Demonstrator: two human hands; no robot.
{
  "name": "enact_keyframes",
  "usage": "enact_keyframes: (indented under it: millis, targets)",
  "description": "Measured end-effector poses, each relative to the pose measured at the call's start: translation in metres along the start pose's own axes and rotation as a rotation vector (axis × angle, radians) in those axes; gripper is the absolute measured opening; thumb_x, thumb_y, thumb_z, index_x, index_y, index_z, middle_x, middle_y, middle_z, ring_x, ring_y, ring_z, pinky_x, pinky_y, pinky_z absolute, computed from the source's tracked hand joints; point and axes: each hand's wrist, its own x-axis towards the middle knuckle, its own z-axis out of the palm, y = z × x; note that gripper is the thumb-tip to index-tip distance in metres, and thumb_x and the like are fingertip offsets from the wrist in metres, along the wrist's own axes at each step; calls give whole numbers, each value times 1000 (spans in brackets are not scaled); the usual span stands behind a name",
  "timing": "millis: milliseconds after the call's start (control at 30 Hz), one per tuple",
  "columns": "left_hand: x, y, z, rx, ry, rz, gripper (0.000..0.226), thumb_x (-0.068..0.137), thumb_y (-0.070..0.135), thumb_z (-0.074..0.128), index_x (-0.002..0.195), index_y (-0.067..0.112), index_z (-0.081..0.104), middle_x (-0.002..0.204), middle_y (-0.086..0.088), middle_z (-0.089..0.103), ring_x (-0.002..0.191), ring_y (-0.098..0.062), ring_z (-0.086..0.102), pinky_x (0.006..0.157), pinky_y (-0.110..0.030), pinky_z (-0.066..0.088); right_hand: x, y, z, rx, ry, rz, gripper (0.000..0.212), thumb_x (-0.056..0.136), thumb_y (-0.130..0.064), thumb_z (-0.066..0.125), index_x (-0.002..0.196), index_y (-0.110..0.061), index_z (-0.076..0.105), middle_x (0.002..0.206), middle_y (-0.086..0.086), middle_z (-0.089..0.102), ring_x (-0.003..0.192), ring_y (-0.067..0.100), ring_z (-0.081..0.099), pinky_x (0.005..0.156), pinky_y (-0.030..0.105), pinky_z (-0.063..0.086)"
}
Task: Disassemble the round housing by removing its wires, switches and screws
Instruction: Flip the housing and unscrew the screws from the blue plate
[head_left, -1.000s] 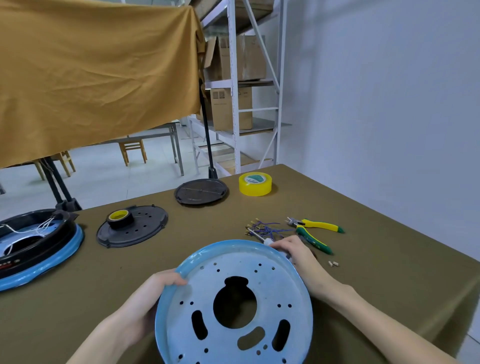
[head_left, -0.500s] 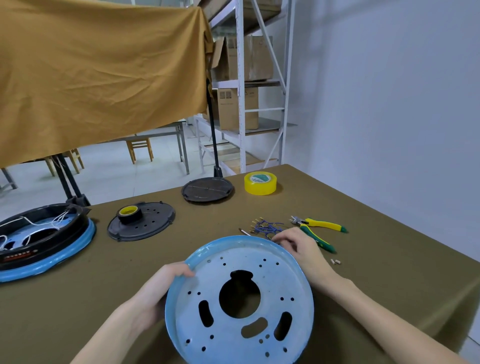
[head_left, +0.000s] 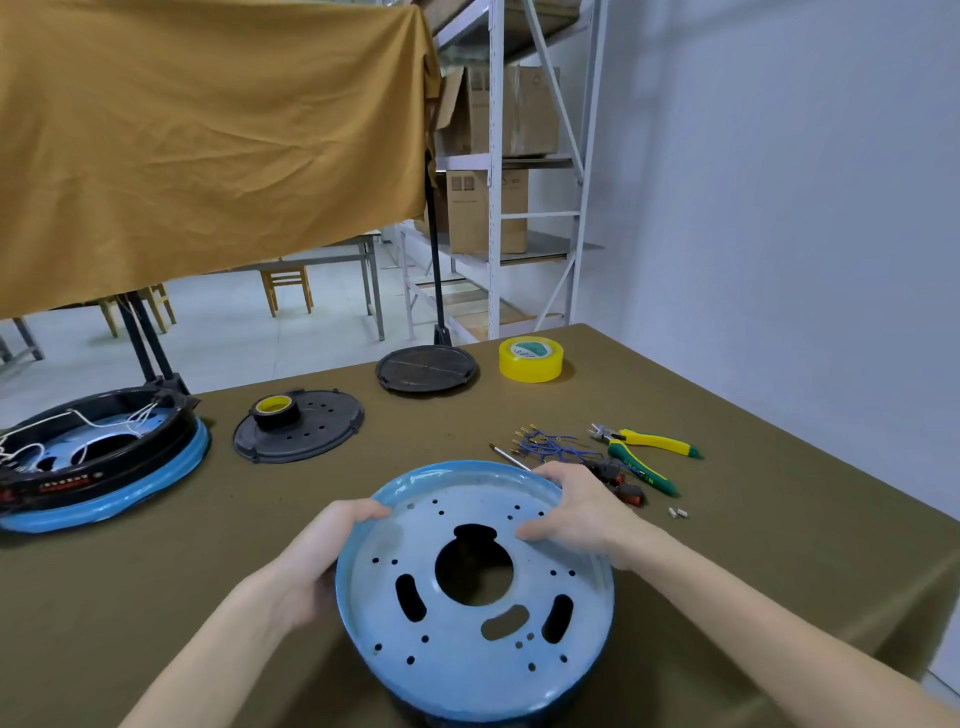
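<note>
Bottom centre: blue round housing (head_left: 475, 597) tilted up off the table (head_left: 779, 545), stripped bare. Right hand (head_left: 576, 512) has left the screwdriver (head_left: 508, 457) w/ the wires (head_left: 550, 448) & now curls over the upper-right rim; left hand (head_left: 317, 558) grips the left rim. Looks near done.

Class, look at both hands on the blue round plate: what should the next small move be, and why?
Probably set the blue plate down to one side. Both the left hand and right hand grip its rim, and it looks stripped already: only bare holes show, while loose wires and red switches lie beside the pliers.
</note>
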Motion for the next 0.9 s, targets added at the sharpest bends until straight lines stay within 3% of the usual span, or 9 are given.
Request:
enact_keyframes:
  millis: [67,200,367,467,533,633,733,900]
  targets:
    - [6,0,-12,-74,10,14,17,100,13,55,90,-1,61,61,-14,69,39,-21,66,35,-23,49,13,-12,8,31,-2,-9,51,74,-14,86,119,-21,63,106,4,73,94,22,73,87,46,60]
    - [16,4,-40,-144,7,21,26,90,21,63,108,4,70,89,-20,77,65,-33,72,64,-38,59,45,-38,25,67,-44,-23,46,76,-12,87,116,-16,65,108,6,72,100,25,71,92,49,58]
    - [29,-4,-45,-193,2,52,24,91,28,62,106,11,72,88,-15,78,64,-29,74,54,-36,60,60,-44,18,-100,-103,-82,46,82,-19,84,123,-14,63,118,5,68,104,22,67,90,41,57]
    - [35,-8,-45,-157,-1,86,25,98,32,57,106,14,72,85,-11,78,65,-25,74,54,-33,59,50,-41,23,-490,159,-205,44,91,-26,71,131,-17,54,128,6,54,112,24,57,90,38,51]
    - [36,-11,-43,-97,-9,108,27,102,34,53,110,17,73,91,-10,79,71,-26,76,62,-35,59,40,-45,32,-568,238,-319,37,96,-33,64,130,-21,54,127,5,51,115,26,54,92,40,49]
    - [36,-16,-32,23,-28,142,27,105,33,50,116,21,72,102,-7,81,89,-27,78,76,-38,59,32,-54,44,-590,84,-376,31,99,-38,60,125,-22,59,128,4,51,117,25,53,97,42,46]
    - [36,-19,-26,77,-7,177,27,106,26,47,116,20,71,101,-5,81,90,-26,78,74,-36,59,29,-57,57,-620,-36,-399,32,101,-45,56,121,-20,62,122,2,52,112,24,53,95,40,45]
    - [35,-18,-36,-11,-24,178,33,105,34,47,113,20,76,108,-10,79,94,-27,77,83,-40,56,27,-45,68,-610,-78,-417,36,100,-50,54,113,-20,67,118,0,52,108,20,51,97,40,44]
